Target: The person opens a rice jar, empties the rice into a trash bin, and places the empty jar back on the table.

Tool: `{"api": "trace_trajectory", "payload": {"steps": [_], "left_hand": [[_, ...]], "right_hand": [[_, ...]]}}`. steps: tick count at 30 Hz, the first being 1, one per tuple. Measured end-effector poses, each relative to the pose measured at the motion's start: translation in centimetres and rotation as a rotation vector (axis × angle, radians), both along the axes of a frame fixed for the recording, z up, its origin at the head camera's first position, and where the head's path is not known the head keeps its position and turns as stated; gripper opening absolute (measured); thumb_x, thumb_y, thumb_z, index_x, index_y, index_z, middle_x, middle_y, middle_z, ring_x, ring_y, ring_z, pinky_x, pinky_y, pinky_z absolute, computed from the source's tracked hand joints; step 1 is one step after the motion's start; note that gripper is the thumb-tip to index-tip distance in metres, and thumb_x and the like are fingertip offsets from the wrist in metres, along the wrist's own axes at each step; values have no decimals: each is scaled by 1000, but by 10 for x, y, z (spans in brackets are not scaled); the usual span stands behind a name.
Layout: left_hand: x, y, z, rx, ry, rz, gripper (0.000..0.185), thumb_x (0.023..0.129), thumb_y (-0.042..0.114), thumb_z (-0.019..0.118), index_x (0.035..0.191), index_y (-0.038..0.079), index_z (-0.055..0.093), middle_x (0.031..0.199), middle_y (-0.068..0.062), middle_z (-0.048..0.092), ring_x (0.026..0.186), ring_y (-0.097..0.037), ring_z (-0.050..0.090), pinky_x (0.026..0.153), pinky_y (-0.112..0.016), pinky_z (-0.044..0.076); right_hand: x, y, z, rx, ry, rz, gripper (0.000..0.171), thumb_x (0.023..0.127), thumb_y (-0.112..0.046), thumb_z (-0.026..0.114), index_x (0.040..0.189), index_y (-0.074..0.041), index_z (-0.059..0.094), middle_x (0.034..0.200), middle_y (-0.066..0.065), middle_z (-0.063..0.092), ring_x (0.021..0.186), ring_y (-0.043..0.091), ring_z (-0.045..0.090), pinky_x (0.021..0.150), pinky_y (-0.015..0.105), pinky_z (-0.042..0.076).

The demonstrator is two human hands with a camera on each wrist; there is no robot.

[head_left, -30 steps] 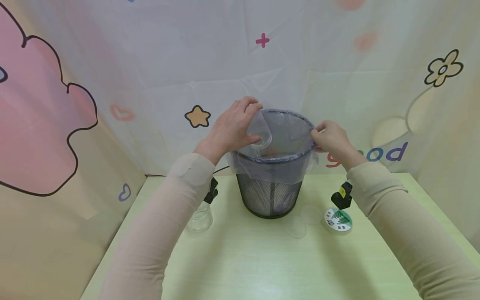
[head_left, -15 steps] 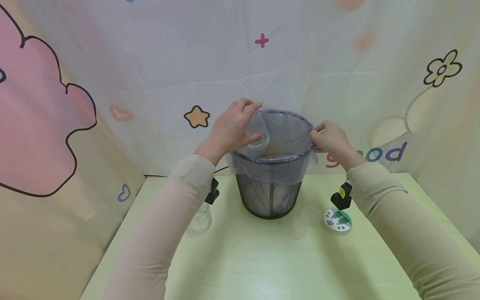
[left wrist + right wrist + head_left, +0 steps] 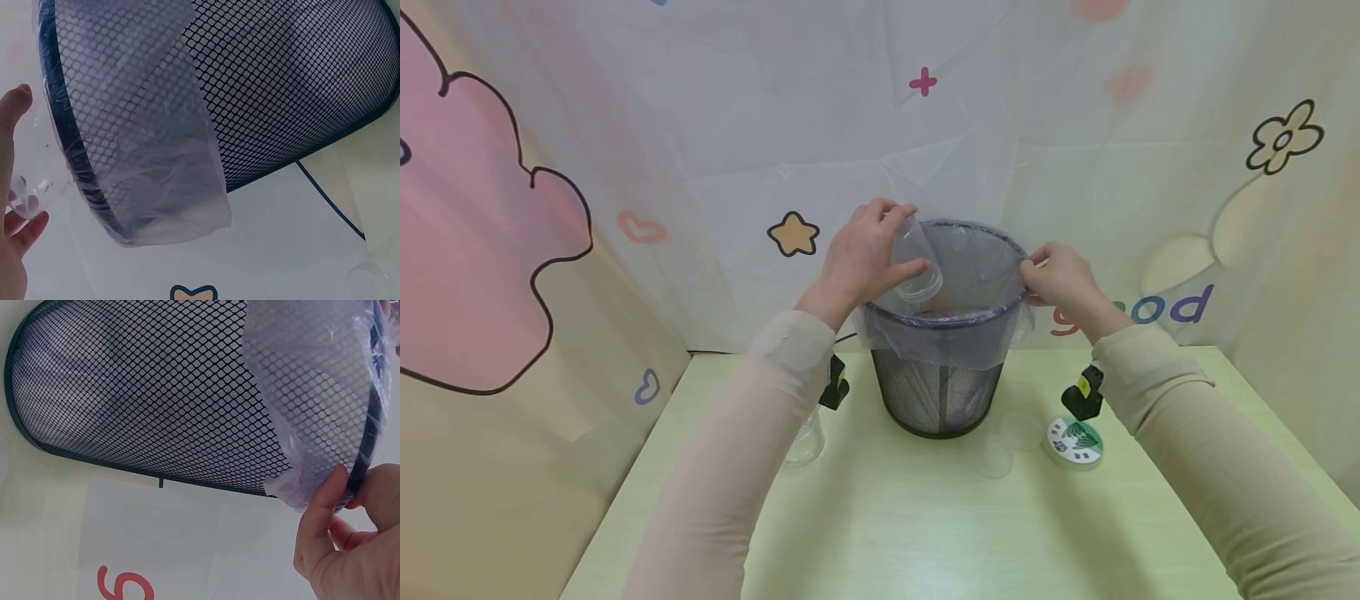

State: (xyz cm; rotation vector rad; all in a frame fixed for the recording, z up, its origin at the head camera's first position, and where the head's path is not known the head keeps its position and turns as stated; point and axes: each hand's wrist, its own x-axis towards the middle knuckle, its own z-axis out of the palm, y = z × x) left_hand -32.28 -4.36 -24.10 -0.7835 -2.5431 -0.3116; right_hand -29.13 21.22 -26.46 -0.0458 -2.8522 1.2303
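Observation:
My left hand (image 3: 856, 260) grips a clear plastic cup (image 3: 919, 282) between thumb and fingers, above the left side of a bin's opening. The cup is tilted, its wider end pointing down into the bin. Black wire mesh (image 3: 925, 400) forms the bin, and a thin translucent bin liner (image 3: 940, 348) folds over its rim. On the opposite side my right hand (image 3: 1062, 275) pinches the lined rim; the right wrist view shows thumb and fingers (image 3: 325, 503) on either side of it. Most of the cup lies beyond the left wrist view.
A clear jar (image 3: 805, 442) stands on the table (image 3: 910, 533), partly behind the left sleeve. Two clear thin discs (image 3: 994, 457) lie right of the bin's foot, beside a round lid (image 3: 1075, 442) with a green leaf print. A printed curtain (image 3: 820, 100) hangs close behind.
My left hand has turned slightly and its thumb shifted right, leaving more of the cup showing. The left forearm moved a little right. My right hand stays on the rim.

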Motion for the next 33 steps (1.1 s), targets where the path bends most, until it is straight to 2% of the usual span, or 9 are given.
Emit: {"api": "trace_trajectory", "payload": {"steps": [5, 11, 23, 28, 33], "left_hand": [[1, 2, 1, 45, -62, 71, 70, 80, 54, 62, 136, 18, 43, 127, -4, 47, 108, -19, 48, 81, -31, 47], [3, 4, 3, 80, -135, 135, 69, 80, 58, 58, 137, 21, 43, 129, -3, 47, 109, -19, 47, 79, -33, 47], [2, 7, 3, 89, -231, 250, 71, 81, 67, 48, 135, 21, 45, 127, -4, 51, 106, -21, 53, 79, -34, 48], [1, 6, 2, 116, -246, 266, 71, 82, 67, 45, 137, 22, 42, 126, -3, 52, 105, -22, 54, 79, -35, 47], [0, 4, 1, 122, -246, 266, 67, 83, 67, 43, 136, 25, 43, 126, -4, 53, 101, -22, 55, 75, -35, 48]], "right_hand": [[1, 0, 0, 7, 3, 1, 39, 92, -22, 38, 118, 6, 42, 106, 23, 52, 66, 9, 62, 67, 29, 55], [1, 0, 0, 8, 5, -2, 39, 92, -22, 37, 118, 6, 42, 107, 23, 52, 67, 9, 62, 69, 31, 55], [0, 1, 0, 6, 3, -1, 39, 91, -23, 37, 119, 6, 42, 107, 22, 51, 64, 7, 61, 66, 28, 54], [0, 1, -1, 3, 6, -4, 40, 91, -22, 37, 118, 6, 42, 107, 22, 51, 64, 8, 62, 66, 28, 55], [0, 1, -1, 2, 4, -2, 39, 92, -22, 37, 119, 6, 42, 105, 22, 51, 65, 8, 61, 66, 27, 54]]}}
